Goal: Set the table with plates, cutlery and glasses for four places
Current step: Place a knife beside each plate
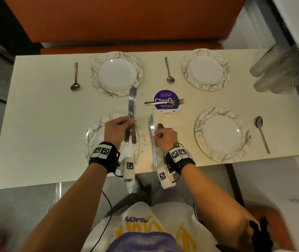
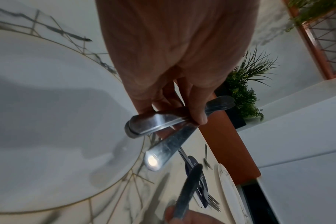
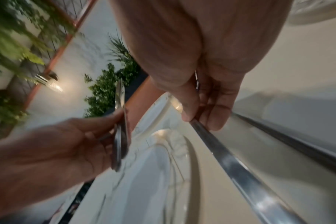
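Over the near-left plate (image 1: 90, 140), my left hand (image 1: 128, 122) grips a bundle of table knives (image 1: 132, 104), blades pointing away from me. The left wrist view shows the fingers (image 2: 197, 112) curled round the knife handles (image 2: 157, 122). My right hand (image 1: 157, 135) pinches a single knife (image 1: 152, 131) just right of that plate, blade pointing away. I cannot tell whether it touches the table. In the right wrist view, thumb and finger (image 3: 211, 121) close on this knife (image 3: 240, 166). A spoon (image 1: 160, 126) lies partly hidden under the right hand.
Three more marbled plates stand far left (image 1: 117, 74), far right (image 1: 206, 70) and near right (image 1: 222, 134), each with a spoon (image 1: 75, 77) (image 1: 169, 71) (image 1: 262, 135) beside it. A fork (image 1: 163, 102) lies across a purple disc (image 1: 165, 108) at the centre. Stacked glasses (image 1: 276, 70) lie at the right end.
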